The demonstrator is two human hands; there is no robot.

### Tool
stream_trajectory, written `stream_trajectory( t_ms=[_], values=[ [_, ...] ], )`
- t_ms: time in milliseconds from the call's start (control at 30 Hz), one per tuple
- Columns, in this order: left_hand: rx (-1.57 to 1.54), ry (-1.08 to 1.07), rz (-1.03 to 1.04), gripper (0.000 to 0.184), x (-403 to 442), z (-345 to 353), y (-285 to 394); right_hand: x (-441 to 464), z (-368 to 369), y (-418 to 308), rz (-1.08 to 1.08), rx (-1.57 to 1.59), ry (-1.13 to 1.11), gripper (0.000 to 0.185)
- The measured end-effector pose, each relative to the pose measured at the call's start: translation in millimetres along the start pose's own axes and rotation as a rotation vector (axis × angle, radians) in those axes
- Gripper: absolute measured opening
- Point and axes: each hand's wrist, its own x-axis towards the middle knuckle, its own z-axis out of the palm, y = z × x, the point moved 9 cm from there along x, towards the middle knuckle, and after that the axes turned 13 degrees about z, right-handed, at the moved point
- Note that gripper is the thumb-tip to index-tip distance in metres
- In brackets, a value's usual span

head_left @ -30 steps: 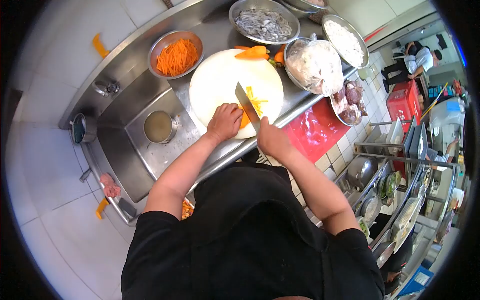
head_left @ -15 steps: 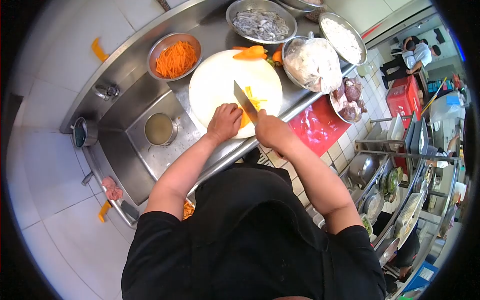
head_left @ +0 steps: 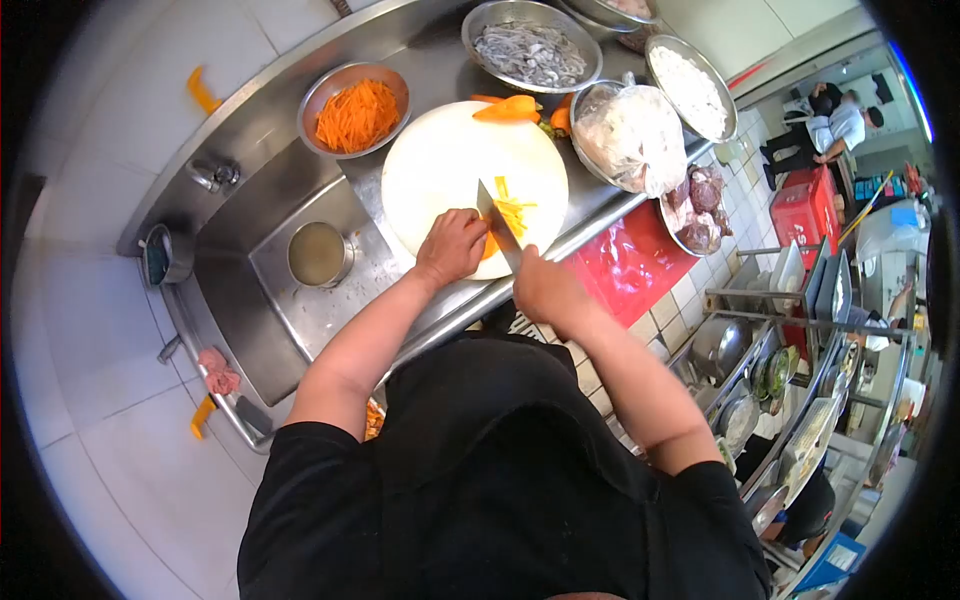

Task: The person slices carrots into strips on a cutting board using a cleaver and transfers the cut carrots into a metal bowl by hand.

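My left hand (head_left: 453, 245) presses with curled fingers on an orange carrot piece (head_left: 489, 245) at the near part of the round white cutting board (head_left: 430, 160). Wrapped round the handle of a knife (head_left: 500, 228) is my right hand (head_left: 545, 285), at the board's near right edge. The blade points away from me and lies against the carrot piece, close to my left fingertips. Cut orange strips (head_left: 512, 212) lie just right of the blade. Larger carrot pieces (head_left: 508, 108) rest at the board's far edge.
Behind the board stand a bowl of carrot shreds (head_left: 357, 117) and a bowl of grey seafood (head_left: 530, 53). A bagged bowl (head_left: 630, 135) and a meat bowl (head_left: 698, 210) are on the right. The sink (head_left: 310, 265) holds a round container (head_left: 320, 254). A person (head_left: 840, 125) stands far right.
The knife blade has shifted slightly on the carrot piece, and my right hand has moved a little with it. My left hand keeps its place on the piece. The view has shifted slightly.
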Motion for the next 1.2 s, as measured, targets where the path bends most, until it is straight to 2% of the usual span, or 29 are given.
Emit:
stream_trajectory(
  t_ms=[67,200,333,400,433,467,500,567,633,700,767,833,900,933,1033,1067,1100,1200],
  values=[
    [0.015,-0.012,-0.008,0.016,0,-1,-1,7,56,23,-0.075,-0.078,0.054,0.028],
    [0.004,-0.048,-0.005,0.020,-1,5,-3,9,30,14,-0.038,0.031,0.212,0.032],
    [-0.002,-0.040,-0.015,0.021,-2,3,-1,9,-19,-6,0.019,0.048,0.021,0.028],
    [-0.008,-0.047,-0.010,0.020,-2,5,-3,-5,-8,-4,0.040,0.024,-0.050,0.028],
    [-0.009,-0.043,-0.020,0.020,-2,4,-5,-4,22,7,0.036,0.015,-0.056,0.028],
    [0.011,-0.041,-0.008,0.019,-1,3,-3,7,51,21,-0.042,-0.048,0.119,0.029],
    [0.031,-0.043,0.007,0.019,-2,4,-1,0,44,12,-0.120,-0.105,0.293,0.033],
    [0.033,-0.041,0.003,0.019,-2,5,-2,10,41,16,-0.064,-0.059,0.305,0.033],
    [0.027,-0.056,0.021,0.018,-1,7,0,21,21,9,0.031,0.087,0.045,0.027],
    [0.014,-0.023,0.005,0.017,-2,5,0,13,-14,-4,0.038,0.077,0.045,0.028],
    [0.009,-0.023,0.009,0.018,-3,5,1,3,-20,-11,0.024,0.042,-0.051,0.028],
    [0.009,-0.011,0.005,0.018,-2,4,-1,-3,19,2,0.053,-0.008,-0.073,0.027],
    [0.047,-0.070,0.000,0.019,-4,9,-2,-10,39,9,-0.013,0.001,0.100,0.029],
    [0.047,-0.068,-0.002,0.019,-4,9,-2,-3,49,14,0.051,0.041,0.064,0.028],
    [0.049,-0.086,0.016,0.019,-4,10,1,18,26,6,-0.049,0.056,0.165,0.028],
    [0.042,-0.066,0.018,0.018,-2,9,1,14,-4,-6,0.040,0.069,0.048,0.026],
    [0.034,-0.046,0.013,0.017,-2,7,1,6,-16,-8,0.045,0.076,0.049,0.026],
    [0.039,-0.003,0.039,0.017,-1,4,3,-6,-2,-8,0.044,0.007,-0.064,0.029]
  ],
)
